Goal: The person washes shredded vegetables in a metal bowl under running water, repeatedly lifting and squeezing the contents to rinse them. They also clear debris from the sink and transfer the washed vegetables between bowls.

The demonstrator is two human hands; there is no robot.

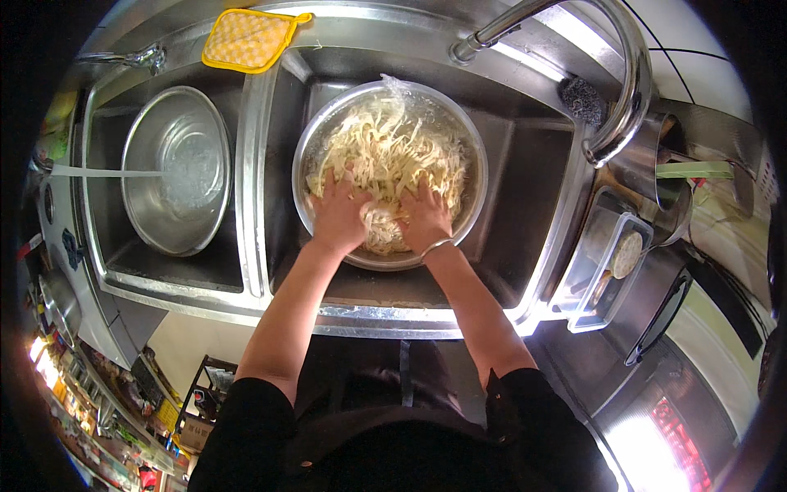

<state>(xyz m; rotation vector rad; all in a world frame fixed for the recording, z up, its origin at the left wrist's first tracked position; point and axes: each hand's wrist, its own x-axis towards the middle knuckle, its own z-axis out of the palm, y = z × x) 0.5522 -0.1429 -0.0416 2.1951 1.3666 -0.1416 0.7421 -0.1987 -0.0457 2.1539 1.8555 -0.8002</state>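
Pale shredded strips of food [393,150] fill much of a round metal bowl [481,184], which stands in the larger sink basin. A piece of clear plastic shows at the bowl's far rim. My left hand [339,215] presses into the strips at the near left, fingers spread and fingertips partly hidden among them. On the near right, my right hand [425,214], with a bangle at the wrist, also rests in the strips with its fingers apart. Whether either hand grips any strips cannot be told.
In the left basin a second metal bowl [144,203] stands tilted under a running stream of water. A checked pot holder [246,40] lies on the sink's back ledge. A curved faucet [636,80] arches at the right, above a dark scrubber [581,101]. Further right is a clear plastic container [581,277].
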